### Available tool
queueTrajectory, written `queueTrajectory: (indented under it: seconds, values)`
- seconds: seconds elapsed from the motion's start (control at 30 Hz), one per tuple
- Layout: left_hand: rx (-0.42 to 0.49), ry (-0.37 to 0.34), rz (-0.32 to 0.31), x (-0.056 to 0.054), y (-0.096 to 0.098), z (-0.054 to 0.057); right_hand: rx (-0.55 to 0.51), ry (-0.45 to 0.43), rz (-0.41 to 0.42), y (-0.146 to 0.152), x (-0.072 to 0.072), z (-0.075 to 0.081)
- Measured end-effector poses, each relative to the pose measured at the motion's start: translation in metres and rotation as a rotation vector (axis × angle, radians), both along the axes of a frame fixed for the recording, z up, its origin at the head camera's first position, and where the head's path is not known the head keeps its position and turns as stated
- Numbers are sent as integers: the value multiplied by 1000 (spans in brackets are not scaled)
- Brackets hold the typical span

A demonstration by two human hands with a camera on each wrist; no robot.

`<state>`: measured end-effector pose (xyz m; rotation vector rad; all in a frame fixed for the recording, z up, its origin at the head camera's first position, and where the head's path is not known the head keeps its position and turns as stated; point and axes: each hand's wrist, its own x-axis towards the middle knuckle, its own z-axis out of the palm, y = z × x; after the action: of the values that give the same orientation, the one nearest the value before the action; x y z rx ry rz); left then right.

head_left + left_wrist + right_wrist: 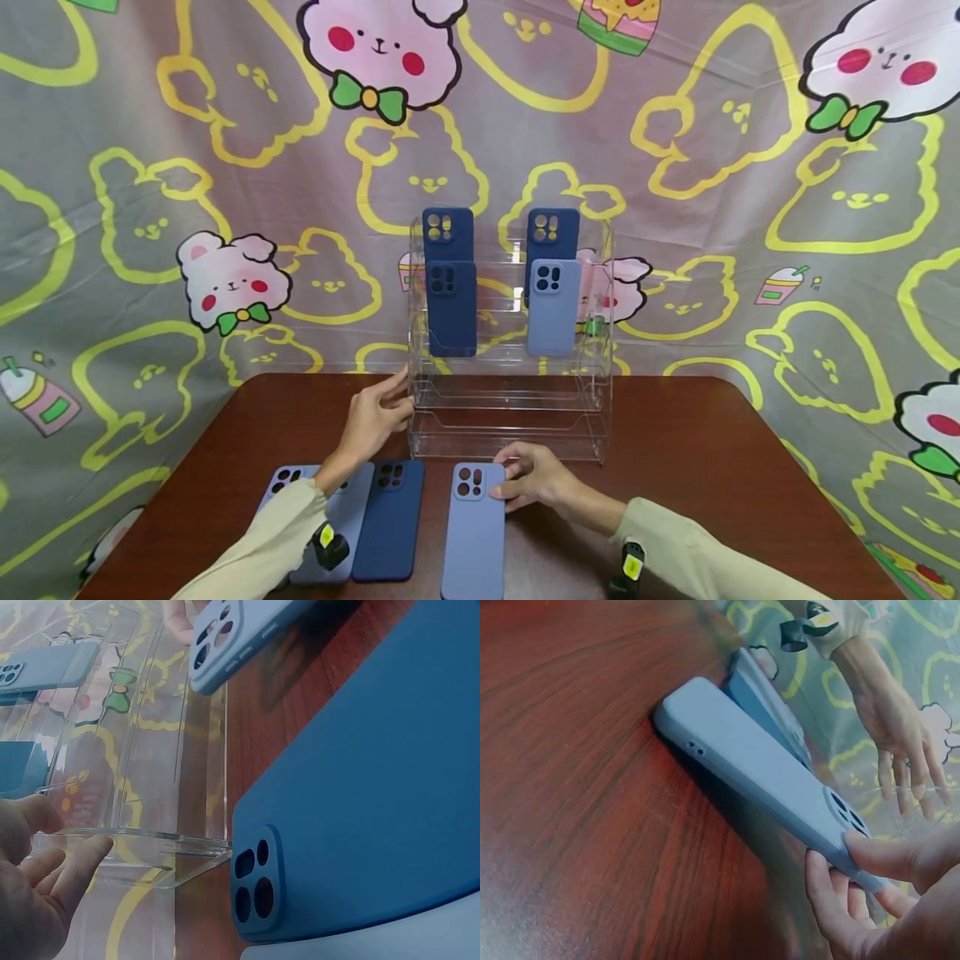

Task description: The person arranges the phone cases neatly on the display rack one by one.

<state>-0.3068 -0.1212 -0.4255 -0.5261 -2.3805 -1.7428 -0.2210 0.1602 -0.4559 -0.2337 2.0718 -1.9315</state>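
Note:
My right hand pinches the upper right edge of a light blue phone case, thumb on its back beside the camera cutouts. The case is tilted, its camera end raised above the table, as the right wrist view shows. My left hand is at the left side of a clear acrylic display rack, its extended fingertips at the side panel's edge. On the rack, two dark blue cases stand at the top left and right. In front of them are a dark blue case and a light blue case.
A dark blue case lies on the brown table left of the held case. Light blue cases lie beside it, partly hidden under my left forearm. Behind the rack hangs a patterned cloth.

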Motion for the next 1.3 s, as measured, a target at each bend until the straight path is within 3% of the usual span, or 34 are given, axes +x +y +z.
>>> queueTrajectory:
  seconds: [0.2,0.5,1.0,1.3]
  values:
    - [-2,-9,-2,-1,0,0,-6,-4,22,4,-1,8]
    - [-3,-14,-10,-1,-1,1,-43,66,80,14,-9,31]
    - [-11,-13,-30,-1,-3,1,56,232,27,30,-28,86]
    - [10,-23,-17,-1,-1,2,104,320,-70,36,-48,127]
